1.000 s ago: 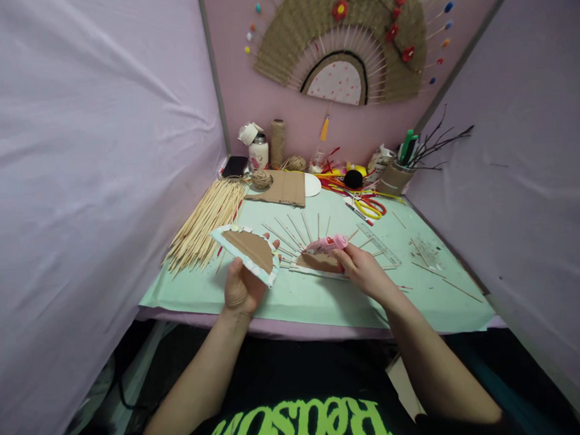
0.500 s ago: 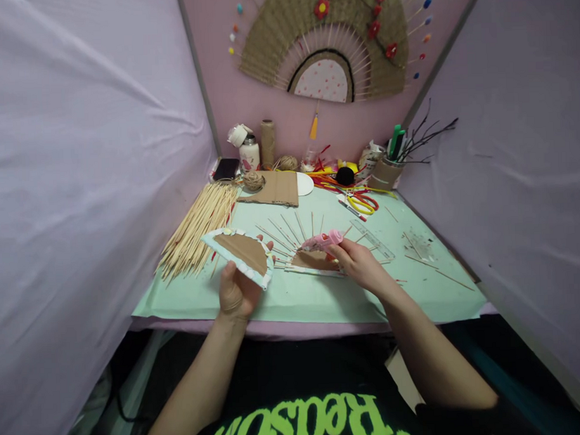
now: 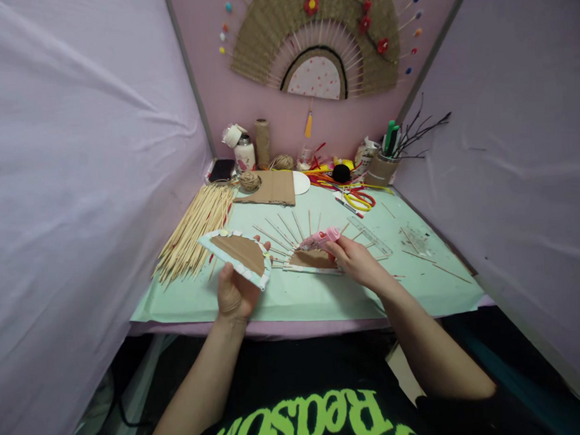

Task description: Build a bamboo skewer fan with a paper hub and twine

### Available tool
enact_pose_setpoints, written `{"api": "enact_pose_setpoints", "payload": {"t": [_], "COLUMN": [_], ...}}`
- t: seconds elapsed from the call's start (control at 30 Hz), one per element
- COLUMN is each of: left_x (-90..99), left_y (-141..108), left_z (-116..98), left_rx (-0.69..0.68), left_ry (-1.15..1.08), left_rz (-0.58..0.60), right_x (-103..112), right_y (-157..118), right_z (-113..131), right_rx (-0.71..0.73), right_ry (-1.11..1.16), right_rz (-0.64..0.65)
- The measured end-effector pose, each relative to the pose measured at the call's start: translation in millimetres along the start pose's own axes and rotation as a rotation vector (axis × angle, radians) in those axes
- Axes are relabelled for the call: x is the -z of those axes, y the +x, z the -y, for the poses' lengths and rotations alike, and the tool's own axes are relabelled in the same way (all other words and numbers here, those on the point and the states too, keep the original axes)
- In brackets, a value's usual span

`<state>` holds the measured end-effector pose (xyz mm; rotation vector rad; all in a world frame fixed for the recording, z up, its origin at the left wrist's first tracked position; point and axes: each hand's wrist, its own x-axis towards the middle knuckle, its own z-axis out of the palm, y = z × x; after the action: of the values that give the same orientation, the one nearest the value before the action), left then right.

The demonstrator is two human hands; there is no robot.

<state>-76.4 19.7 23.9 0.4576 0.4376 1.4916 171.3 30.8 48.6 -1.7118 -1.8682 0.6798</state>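
- While the left hand (image 3: 235,294) clamps one cloth-edged half-round piece (image 3: 242,252) between thumb and fingers, the piece hangs tilted above the mat (image 3: 188,305), its brown face up, probably so the palm can support it from beneath.
- Fingers wrapped around one pink glue gun (image 3: 327,236), the right hand (image 3: 359,263) angles its nozzle leftward, seemingly to reach the curved edge of the second half-round (image 3: 310,259), which lies flat, straight side nearest the person.
- Thin sticks (image 3: 284,225) radiate from that curve, likely spread for spacing; roughly a dozen show, some hidden by the right hand.
- One loose bundle of sticks (image 3: 195,236), too many to count, lies left, perhaps for easy reach; one clear ruler (image 3: 372,239) lies right.
- Farther back: one pair of yellow-handled scissors (image 3: 357,205), two twine balls (image 3: 249,181), one upright spool (image 3: 263,143).
- Highest, one large fan (image 3: 384,68) hangs on the wall, displaying its front.
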Motion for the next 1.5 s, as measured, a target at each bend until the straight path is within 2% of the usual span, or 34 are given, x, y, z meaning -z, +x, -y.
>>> {"api": "enact_pose_setpoints", "payload": {"t": [0.23, 0.83, 1.07, 1.3, 1.5], "left_x": [-2.0, 2.2, 3.1, 1.6, 2.2], "left_y": [-1, 0, 0, 1, 1], "left_z": [-1, 0, 0, -1, -1], "left_rx": [0.001, 0.01, 0.011, 0.004, 0.006], "left_ry": [0.016, 0.023, 0.031, 0.053, 0.063], "left_rz": [-0.002, 0.015, 0.023, 0.023, 0.024], "right_x": [-2, 13, 23, 29, 32], "right_y": [2, -3, -7, -15, -17], "right_z": [-4, -14, -20, -25, -25], "right_rx": [-0.044, -0.067, -0.017, -0.074, -0.078], "right_ry": [-0.02, -0.076, -0.001, -0.037, 0.018], "right_rz": [-0.016, -0.07, -0.081, -0.084, -0.088]}}
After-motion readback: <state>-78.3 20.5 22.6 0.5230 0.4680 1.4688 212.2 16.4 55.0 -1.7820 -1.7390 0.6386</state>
